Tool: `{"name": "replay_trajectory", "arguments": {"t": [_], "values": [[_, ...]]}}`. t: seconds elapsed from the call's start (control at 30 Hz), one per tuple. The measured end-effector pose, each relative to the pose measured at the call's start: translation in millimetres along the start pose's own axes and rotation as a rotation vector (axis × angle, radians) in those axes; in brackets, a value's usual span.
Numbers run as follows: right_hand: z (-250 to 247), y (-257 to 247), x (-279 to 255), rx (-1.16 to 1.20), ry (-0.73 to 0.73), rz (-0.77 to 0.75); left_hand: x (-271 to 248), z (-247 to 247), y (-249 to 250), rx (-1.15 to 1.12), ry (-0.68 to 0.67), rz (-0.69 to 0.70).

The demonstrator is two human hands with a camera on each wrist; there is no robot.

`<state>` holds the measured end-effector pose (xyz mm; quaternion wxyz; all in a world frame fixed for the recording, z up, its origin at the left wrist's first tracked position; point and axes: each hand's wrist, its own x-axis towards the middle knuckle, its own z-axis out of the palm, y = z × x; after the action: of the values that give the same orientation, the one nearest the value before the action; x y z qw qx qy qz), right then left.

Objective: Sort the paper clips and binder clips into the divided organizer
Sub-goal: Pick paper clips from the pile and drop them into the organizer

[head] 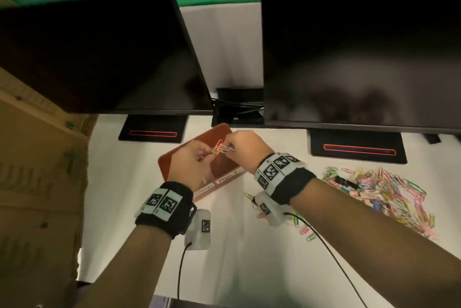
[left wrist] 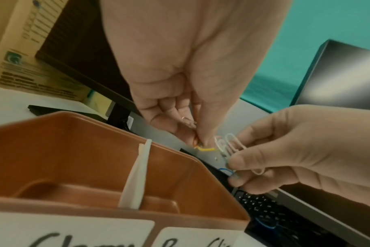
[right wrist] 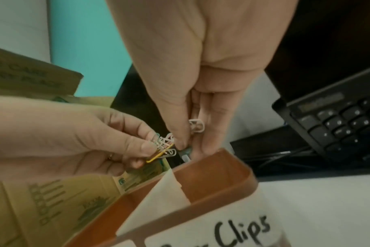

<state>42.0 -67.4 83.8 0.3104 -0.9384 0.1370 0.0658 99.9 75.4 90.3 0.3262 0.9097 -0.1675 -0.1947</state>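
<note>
A brown divided organizer [head: 179, 158] lies on the white table, with a white divider [left wrist: 137, 175] and paper labels on its front edge. Both hands hover just above it. My left hand [head: 207, 155] pinches one end of a small tangled bunch of paper clips [head: 220, 150], among them a yellow one [right wrist: 158, 157]. My right hand [head: 230, 146] pinches the other end, holding white clips [left wrist: 230, 147]. The compartments that show look bare. A big pile of coloured paper clips [head: 389, 193] lies to the right, with a black binder clip [head: 345, 181] in it.
Two dark monitors [head: 99, 53] on black stands rise behind the organizer. A black keyboard [right wrist: 338, 120] sits tucked between the stands. A cardboard box [head: 37, 170] borders the table on the left. Loose clips [head: 306, 230] lie under my right wrist, and cables trail from both wrist cameras.
</note>
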Motion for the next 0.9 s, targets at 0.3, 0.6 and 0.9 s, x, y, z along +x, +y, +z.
{"name": "replay_trajectory", "arguments": {"t": [0.3,0.6,0.9], "values": [[1.3,54.6,-34.8,0.165,0.14,0.202,-1.0,16.0,1.4,0.103,-0.134,0.298],[11.6,121.1,-54.6,-0.023,-0.065,0.331,-19.8,107.2,4.2,0.104,-0.434,0.331],[29.4,134.7,-27.0,-0.163,-0.279,0.179,16.4,153.2,14.0,0.383,-0.422,0.258]]}}
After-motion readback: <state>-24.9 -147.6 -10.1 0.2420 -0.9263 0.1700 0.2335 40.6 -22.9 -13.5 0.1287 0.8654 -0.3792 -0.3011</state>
